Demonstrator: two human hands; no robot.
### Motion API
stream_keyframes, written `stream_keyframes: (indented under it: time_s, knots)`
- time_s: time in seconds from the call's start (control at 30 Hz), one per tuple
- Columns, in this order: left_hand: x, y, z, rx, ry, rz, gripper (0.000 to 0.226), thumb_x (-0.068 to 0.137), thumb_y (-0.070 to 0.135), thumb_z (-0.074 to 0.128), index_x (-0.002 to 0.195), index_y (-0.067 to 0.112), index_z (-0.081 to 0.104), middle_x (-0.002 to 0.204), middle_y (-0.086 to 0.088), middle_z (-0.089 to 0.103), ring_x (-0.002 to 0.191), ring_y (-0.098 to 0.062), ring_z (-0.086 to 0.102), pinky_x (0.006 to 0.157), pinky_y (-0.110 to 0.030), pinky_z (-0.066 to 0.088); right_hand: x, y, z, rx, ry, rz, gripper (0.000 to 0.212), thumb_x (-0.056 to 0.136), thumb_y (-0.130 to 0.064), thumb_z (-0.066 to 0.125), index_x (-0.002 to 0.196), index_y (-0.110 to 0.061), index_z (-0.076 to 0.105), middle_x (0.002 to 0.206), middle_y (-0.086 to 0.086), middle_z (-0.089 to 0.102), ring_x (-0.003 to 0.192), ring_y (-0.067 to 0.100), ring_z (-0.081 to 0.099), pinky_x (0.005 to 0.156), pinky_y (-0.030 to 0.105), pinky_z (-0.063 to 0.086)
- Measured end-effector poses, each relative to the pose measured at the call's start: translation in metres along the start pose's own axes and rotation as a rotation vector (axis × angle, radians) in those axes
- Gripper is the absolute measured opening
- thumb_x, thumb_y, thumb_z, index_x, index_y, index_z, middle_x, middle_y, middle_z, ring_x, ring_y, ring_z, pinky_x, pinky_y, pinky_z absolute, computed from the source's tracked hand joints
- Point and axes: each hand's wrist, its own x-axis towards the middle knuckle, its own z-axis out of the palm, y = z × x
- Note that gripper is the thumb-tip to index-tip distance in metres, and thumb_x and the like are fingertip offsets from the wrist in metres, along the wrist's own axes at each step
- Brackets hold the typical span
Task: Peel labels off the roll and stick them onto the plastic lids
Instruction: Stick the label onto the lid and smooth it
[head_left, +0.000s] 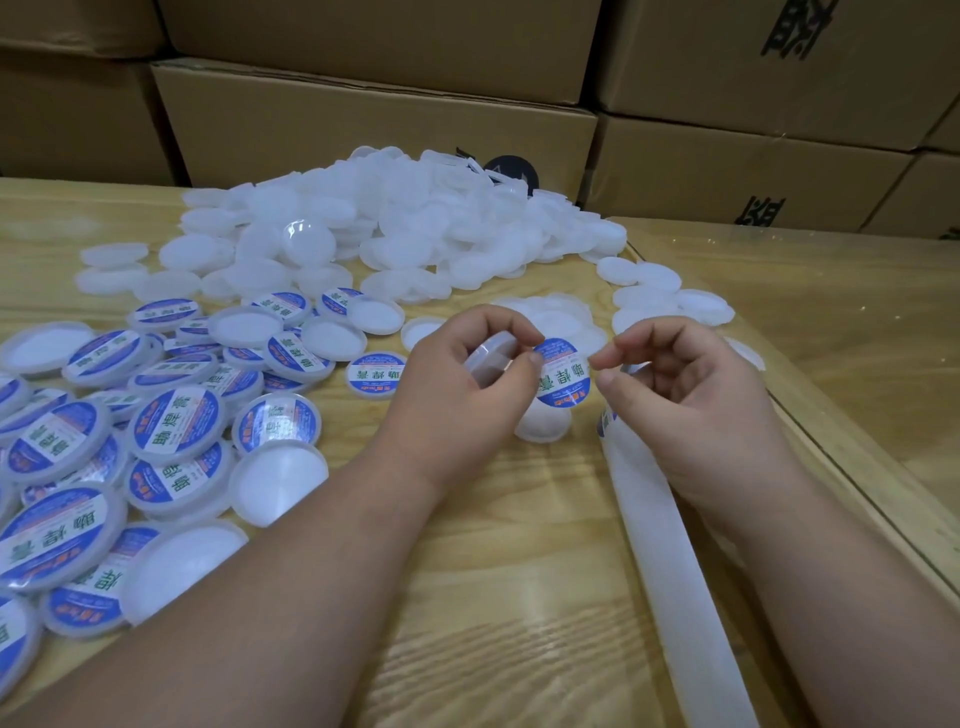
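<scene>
Together, both hands (457, 379) (685, 384) pinch one label (563, 374); left also grips a lid (491, 356).

The round blue and white label (562, 372) held between the hands has three big green signs on it, 助焊膏, seen upside down. The same words are on the labelled lids (176, 425) at the left. The brown boxes (779, 47) have black signs, cut off and unreadable.

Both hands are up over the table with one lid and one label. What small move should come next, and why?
Probably lay the label onto the flat top of the lid in the left hand and press it down. The label is already off the backing strip, pinched between both hands; the right hand holds its edge, and the lid looks bare.
</scene>
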Motion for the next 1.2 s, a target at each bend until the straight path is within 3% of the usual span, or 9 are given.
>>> stream_keyframes:
  time_s: [0.13, 0.37, 0.47, 0.57, 0.77, 0.87, 0.93, 1.03, 1.2]
  knots:
    - [-0.001, 0.000, 0.001, 0.025, -0.029, 0.045, 0.027, 0.089, 0.005, 0.071, 0.079, 0.030, 0.067, 0.079, 0.022, 0.067, 0.069, 0.005, 0.062, 0.062, -0.007, 0.046, 0.001, 0.001, 0.000, 0.031, -0.008, 0.023, 0.025, 0.087, -0.007, 0.077, 0.100, -0.026, 0.066, 0.097, -0.005, 0.077, 0.075, 0.024, 0.057, 0.077, 0.044, 0.055]
    - [-0.001, -0.001, 0.002, -0.001, -0.035, 0.008, 0.008, 0.088, 0.023, 0.071, 0.085, 0.031, 0.071, 0.077, 0.016, 0.068, 0.063, -0.003, 0.060, 0.056, -0.014, 0.045, 0.001, 0.000, -0.002, 0.156, -0.008, 0.020, 0.028, 0.084, -0.006, 0.077, 0.095, -0.031, 0.071, 0.084, -0.010, 0.072, 0.074, 0.013, 0.061, 0.067, 0.018, 0.054]
    - [0.001, 0.000, 0.004, -0.332, -0.055, -0.095, 0.027, 0.086, 0.028, 0.048, 0.088, 0.019, 0.073, 0.087, -0.011, 0.070, 0.051, -0.019, 0.053, 0.039, -0.022, 0.031, 0.002, -0.003, -0.004, 0.193, 0.032, 0.036, 0.022, 0.077, -0.018, 0.075, 0.091, -0.035, 0.072, 0.083, -0.011, 0.071, 0.069, 0.007, 0.062, 0.059, 0.015, 0.050]
    - [0.004, 0.002, 0.004, -0.616, -0.065, -0.219, 0.042, 0.077, 0.026, 0.036, 0.086, 0.012, 0.074, 0.090, -0.013, 0.065, 0.050, -0.026, 0.051, 0.036, -0.020, 0.027, 0.003, -0.005, -0.005, 0.223, 0.065, 0.026, 0.021, 0.077, -0.019, 0.074, 0.093, -0.032, 0.071, 0.083, -0.012, 0.072, 0.070, 0.004, 0.063, 0.056, 0.011, 0.046]
    - [0.002, 0.000, 0.009, -0.570, -0.129, -0.265, 0.036, 0.105, 0.017, 0.028, 0.111, 0.019, 0.063, 0.098, -0.012, 0.067, 0.064, -0.031, 0.063, 0.045, -0.029, 0.033, 0.001, -0.009, -0.007, 0.252, -0.010, 0.008, 0.024, 0.078, -0.017, 0.073, 0.100, -0.026, 0.068, 0.081, -0.005, 0.075, 0.063, 0.002, 0.063, 0.053, 0.010, 0.044]
    - [-0.001, 0.001, 0.011, -0.540, -0.191, -0.250, 0.029, 0.098, 0.025, 0.036, 0.109, 0.017, 0.061, 0.096, -0.015, 0.070, 0.060, -0.030, 0.060, 0.046, -0.030, 0.028, -0.001, -0.011, -0.005, 0.233, -0.102, 0.030, 0.028, 0.077, -0.016, 0.074, 0.103, -0.023, 0.066, 0.077, -0.002, 0.075, 0.061, 0.002, 0.065, 0.054, 0.010, 0.045]
    - [-0.001, 0.002, 0.011, -0.524, -0.239, -0.259, 0.035, 0.084, 0.025, 0.035, 0.108, 0.015, 0.059, 0.093, -0.014, 0.072, 0.056, -0.029, 0.059, 0.046, -0.029, 0.026, -0.003, -0.011, -0.003, 0.201, -0.136, 0.050, 0.029, 0.077, -0.016, 0.074, 0.103, -0.022, 0.065, 0.078, 0.001, 0.077, 0.076, 0.016, 0.075, 0.064, 0.014, 0.053]
    - [-0.001, 0.002, 0.011, -0.494, -0.289, -0.278, 0.043, 0.072, 0.019, 0.035, 0.107, 0.015, 0.060, 0.092, -0.013, 0.072, 0.056, -0.029, 0.059, 0.047, -0.029, 0.025, -0.004, -0.010, -0.001, 0.135, -0.142, 0.081, 0.029, 0.076, -0.021, 0.075, 0.103, -0.024, 0.064, 0.082, 0.004, 0.078, 0.087, 0.046, 0.068, 0.076, 0.037, 0.055]
    - [-0.001, -0.002, 0.013, -0.440, -0.318, -0.261, 0.047, 0.068, 0.015, 0.035, 0.106, 0.017, 0.062, 0.087, -0.012, 0.067, 0.058, -0.030, 0.059, 0.047, -0.030, 0.027, -0.003, -0.011, 0.000, 0.085, -0.103, 0.112, 0.031, 0.074, -0.028, 0.076, 0.103, -0.027, 0.065, 0.085, 0.003, 0.079, 0.077, 0.030, 0.061, 0.078, 0.044, 0.051]
